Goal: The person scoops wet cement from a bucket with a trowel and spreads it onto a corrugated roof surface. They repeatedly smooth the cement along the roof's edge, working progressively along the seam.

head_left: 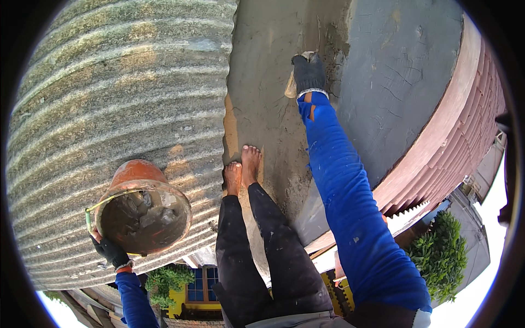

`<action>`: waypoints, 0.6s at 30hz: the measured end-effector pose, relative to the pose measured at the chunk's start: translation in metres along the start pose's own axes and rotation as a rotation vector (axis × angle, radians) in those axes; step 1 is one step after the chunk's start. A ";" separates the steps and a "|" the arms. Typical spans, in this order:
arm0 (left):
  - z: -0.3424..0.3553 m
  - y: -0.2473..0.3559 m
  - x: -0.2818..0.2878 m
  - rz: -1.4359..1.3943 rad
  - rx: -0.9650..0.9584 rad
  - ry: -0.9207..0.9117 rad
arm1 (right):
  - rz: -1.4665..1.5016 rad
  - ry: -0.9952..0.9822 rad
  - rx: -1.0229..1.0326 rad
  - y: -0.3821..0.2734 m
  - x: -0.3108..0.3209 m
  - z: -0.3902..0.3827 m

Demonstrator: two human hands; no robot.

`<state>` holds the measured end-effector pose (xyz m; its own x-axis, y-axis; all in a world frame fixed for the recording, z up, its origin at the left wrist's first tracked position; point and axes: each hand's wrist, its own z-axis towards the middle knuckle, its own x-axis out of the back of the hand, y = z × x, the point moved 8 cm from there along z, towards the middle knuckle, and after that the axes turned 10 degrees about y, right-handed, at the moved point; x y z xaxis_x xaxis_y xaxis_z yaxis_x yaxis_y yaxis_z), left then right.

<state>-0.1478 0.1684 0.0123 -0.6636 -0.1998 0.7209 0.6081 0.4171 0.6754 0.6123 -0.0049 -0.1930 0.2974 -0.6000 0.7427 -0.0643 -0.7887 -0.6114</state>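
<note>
My right hand [309, 74], in a dark knitted glove, is closed around a trowel [290, 86]. Its pale wooden handle shows beside the glove, while the blade is hard to make out against the wet grey mortar [268, 60]. Down at the left, my gloved left hand [113, 252] grips an orange-brown bucket [139, 170] at its rim, where the yellow-green handle meets it; some of these fingers are hidden. Lumpy grey mortar [136, 218] lies inside the bucket, which tilts toward me on the corrugated roofing.
Weathered corrugated roofing sheets [164, 104] cover the left side. My bare feet [243, 167] stand on the mortared strip beside their wavy edge. A smooth grey cement surface [394, 82] slopes at right, bordered by reddish roof tiles [454, 142]. Treetops [439, 251] and a yellow building [178, 298] appear below.
</note>
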 end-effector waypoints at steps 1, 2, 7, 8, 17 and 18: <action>0.000 0.001 0.000 0.011 -0.013 -0.001 | 0.004 -0.004 -0.041 0.003 -0.003 0.012; 0.000 0.001 -0.001 0.003 -0.004 -0.003 | 0.097 -0.018 -0.066 0.006 -0.003 0.022; 0.000 -0.002 0.003 0.026 -0.007 0.032 | 0.000 0.099 -0.146 0.015 0.017 0.038; 0.001 -0.002 0.001 -0.024 -0.007 0.003 | 0.151 0.083 -0.234 0.022 0.017 0.026; -0.001 -0.002 0.001 0.031 -0.007 0.002 | 0.328 0.016 -0.435 0.051 0.038 -0.050; -0.002 -0.002 -0.001 -0.015 0.022 -0.026 | 0.422 -0.045 -0.347 0.042 0.034 -0.047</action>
<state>-0.1470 0.1664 0.0105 -0.6836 -0.1834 0.7064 0.5884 0.4341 0.6821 0.5752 -0.0649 -0.1806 0.2178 -0.8737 0.4351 -0.4954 -0.4830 -0.7220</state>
